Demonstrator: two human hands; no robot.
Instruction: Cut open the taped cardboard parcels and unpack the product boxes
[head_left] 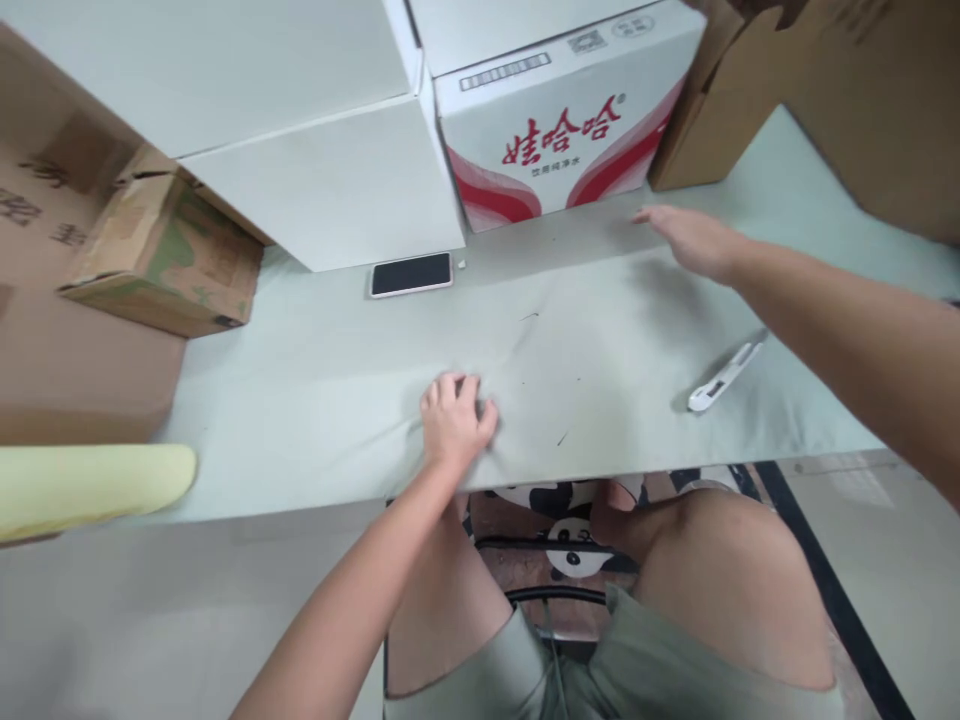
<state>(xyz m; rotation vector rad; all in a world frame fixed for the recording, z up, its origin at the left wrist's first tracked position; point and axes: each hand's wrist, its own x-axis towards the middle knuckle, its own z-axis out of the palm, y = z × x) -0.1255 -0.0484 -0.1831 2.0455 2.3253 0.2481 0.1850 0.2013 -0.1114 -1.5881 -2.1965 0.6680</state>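
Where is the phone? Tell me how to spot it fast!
Find the big plain white box at the back of the pale cloth. Just in front of its lower right corner, a phone lies flat, dark screen up. It is the only black rectangle; the slim white tool lies farther right, by the right arm.

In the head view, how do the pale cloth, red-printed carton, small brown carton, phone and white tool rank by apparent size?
Largest to smallest:
1. pale cloth
2. red-printed carton
3. small brown carton
4. phone
5. white tool
Phone and tool look similar in length, the tool thinner.
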